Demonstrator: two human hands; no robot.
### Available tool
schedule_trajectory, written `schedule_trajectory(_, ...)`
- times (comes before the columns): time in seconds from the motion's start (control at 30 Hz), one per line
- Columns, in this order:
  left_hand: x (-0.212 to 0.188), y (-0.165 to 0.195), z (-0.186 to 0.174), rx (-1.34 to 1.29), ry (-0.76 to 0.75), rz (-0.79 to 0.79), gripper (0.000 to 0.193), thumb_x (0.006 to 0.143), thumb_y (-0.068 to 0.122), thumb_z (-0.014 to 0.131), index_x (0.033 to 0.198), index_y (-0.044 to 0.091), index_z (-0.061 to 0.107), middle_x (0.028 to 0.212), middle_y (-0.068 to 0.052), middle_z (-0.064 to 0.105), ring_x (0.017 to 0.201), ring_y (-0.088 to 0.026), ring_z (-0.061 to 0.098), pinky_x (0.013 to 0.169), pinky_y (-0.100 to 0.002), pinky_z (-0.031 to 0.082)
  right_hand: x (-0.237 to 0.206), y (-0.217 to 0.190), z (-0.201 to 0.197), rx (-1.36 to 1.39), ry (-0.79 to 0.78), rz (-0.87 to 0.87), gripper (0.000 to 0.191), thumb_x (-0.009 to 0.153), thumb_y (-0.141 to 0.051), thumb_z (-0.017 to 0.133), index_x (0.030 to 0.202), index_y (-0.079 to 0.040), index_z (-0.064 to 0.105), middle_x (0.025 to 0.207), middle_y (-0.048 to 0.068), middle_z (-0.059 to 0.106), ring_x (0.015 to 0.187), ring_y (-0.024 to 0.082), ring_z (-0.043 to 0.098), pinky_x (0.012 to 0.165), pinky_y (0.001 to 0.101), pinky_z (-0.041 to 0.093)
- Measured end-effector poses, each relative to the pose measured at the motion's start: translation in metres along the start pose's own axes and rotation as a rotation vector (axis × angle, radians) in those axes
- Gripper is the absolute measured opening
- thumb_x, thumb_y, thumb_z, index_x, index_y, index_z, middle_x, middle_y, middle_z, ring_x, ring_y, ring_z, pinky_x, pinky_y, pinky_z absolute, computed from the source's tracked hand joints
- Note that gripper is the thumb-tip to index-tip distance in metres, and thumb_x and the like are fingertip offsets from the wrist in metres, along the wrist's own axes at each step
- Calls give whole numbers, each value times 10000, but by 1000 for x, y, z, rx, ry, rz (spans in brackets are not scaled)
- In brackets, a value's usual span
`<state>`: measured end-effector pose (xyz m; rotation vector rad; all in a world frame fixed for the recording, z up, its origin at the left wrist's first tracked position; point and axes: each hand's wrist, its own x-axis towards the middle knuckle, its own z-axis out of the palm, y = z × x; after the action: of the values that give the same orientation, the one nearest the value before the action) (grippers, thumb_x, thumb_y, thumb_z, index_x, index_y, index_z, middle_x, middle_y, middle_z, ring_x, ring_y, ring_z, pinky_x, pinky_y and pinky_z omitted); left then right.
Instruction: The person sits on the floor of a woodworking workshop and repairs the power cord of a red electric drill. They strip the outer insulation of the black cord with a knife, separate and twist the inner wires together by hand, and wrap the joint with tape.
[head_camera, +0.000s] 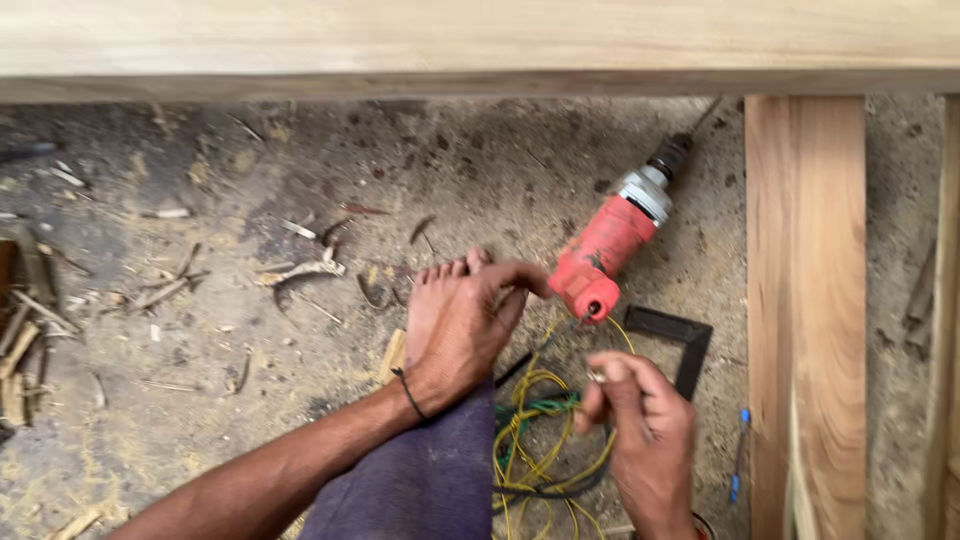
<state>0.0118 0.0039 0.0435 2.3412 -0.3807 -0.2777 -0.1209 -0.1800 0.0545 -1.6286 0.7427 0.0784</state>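
Lying on the dusty floor (300, 180) near its middle, red electric drill (610, 245), chuck end tilted up toward the pale timber beam (480, 40) along the top edge, handle end toward the person. Touched at that handle end by the left hand (465, 320), fingers stretched forward, forefinger tip against the red housing; hand otherwise loosely open, gripping nothing whole. Draped over a bare foot (440, 285), toes peeking out just beyond the knuckles, thin dark band at the wrist. Pinching something small and pale between thumb and fingers, the right hand (645, 430), closed narrow, close to the yellow wire (530, 440) that loops out of the drill's handle; cannot tell what the small item is. Tangled beneath both hands, yellow wire with a green strand and a dark cable, heaped beside purple cloth (420, 480) at the bottom edge. Lying just behind the right hand, black try square (680, 335), partly hidden by the hand. Standing farther right, reddish wooden plank (805, 300), running top to bottom, with a blue pen (738, 455) alongside it. Scattered toward the floor's left side, wood chips and shavings (170, 285).
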Motion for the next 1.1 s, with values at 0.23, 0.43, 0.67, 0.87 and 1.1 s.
schedule_trajectory(0.23,-1,-5,4,-35,16,31,202,897,214,669,1047,301,772,909,60,752,905,-207,657,819,-422,428,1,-7,9,-263,-207,-234,229,983,-102,606,1131,25,726,1318,92,669,1068,166,704,851,287,604)
schedule_trajectory(0.43,0,-8,7,-145,3,34,195,906,248,685,1093,249,741,912,125,785,887,-162,669,816,-405,415,-9,-15,17,-389,-115,-23,243,953,-153,655,1136,-32,760,985,84,838,908,145,760,824,282,588)
schedule_trajectory(0.67,1,-13,11,-172,-57,-60,186,910,338,715,1053,221,732,823,116,785,861,-130,679,856,-399,402,-7,-19,47,-171,-260,76,307,947,-173,616,1215,-51,700,1084,41,802,943,111,763,857,288,619)
schedule_trajectory(0.87,1,-18,16,-92,37,48,172,879,338,731,983,207,773,829,57,760,893,-190,634,821,-413,397,-5,-9,60,35,-327,73,231,982,-163,631,1094,11,735,973,49,792,875,105,720,815,282,601)
schedule_trajectory(1.1,-7,-35,25,-401,-323,-80,382,1041,349,600,845,62,759,706,-63,707,704,-174,605,741,-356,493,-9,-16,55,55,-120,21,146,932,-141,713,948,4,720,848,36,766,708,74,675,608,251,570)
